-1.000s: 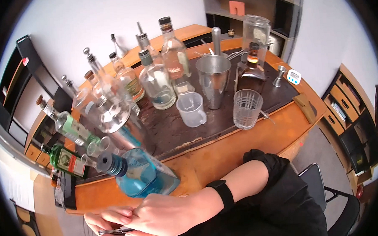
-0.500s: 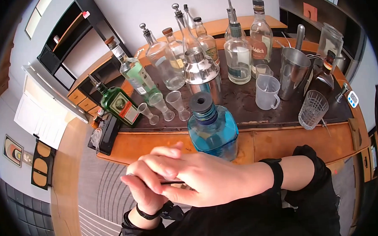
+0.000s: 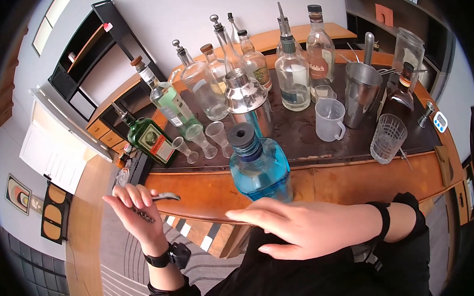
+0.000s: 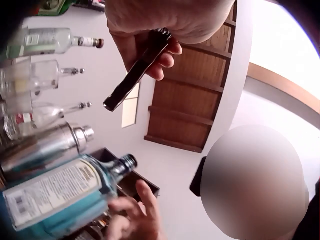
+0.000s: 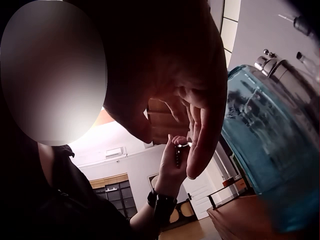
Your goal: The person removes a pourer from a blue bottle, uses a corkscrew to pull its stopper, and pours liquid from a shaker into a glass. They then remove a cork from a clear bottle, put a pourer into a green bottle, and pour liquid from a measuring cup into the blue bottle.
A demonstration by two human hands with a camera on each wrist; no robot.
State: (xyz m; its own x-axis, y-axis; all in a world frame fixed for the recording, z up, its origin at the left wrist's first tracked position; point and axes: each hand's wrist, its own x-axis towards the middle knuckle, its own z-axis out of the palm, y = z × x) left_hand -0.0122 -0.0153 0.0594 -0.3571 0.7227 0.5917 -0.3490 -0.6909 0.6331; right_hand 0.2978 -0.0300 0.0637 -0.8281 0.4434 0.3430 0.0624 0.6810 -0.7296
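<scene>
My left hand, raised over the table's left front edge, grips a corkscrew. Its slim dark handle sticks out past the fingers, and the spiral lies along the palm. In the left wrist view the corkscrew slants down out of the curled fingers. My right hand is empty, palm down, its fingers extended leftward in front of a blue glass bottle. That bottle stands at the table's front edge with a dark stopper in its neck. A steel cocktail shaker is right behind it.
Several small clear glasses and a green bottle stand to the left. Behind are more bottles. Toward the right are a plastic measuring cup, a metal mixing tin, a cut-glass tumbler and a white timer.
The hands, earlier together in front of the blue bottle, have parted. My left hand has moved left with the corkscrew; the right has moved right, empty. The head view has swung leftward since the first frame.
</scene>
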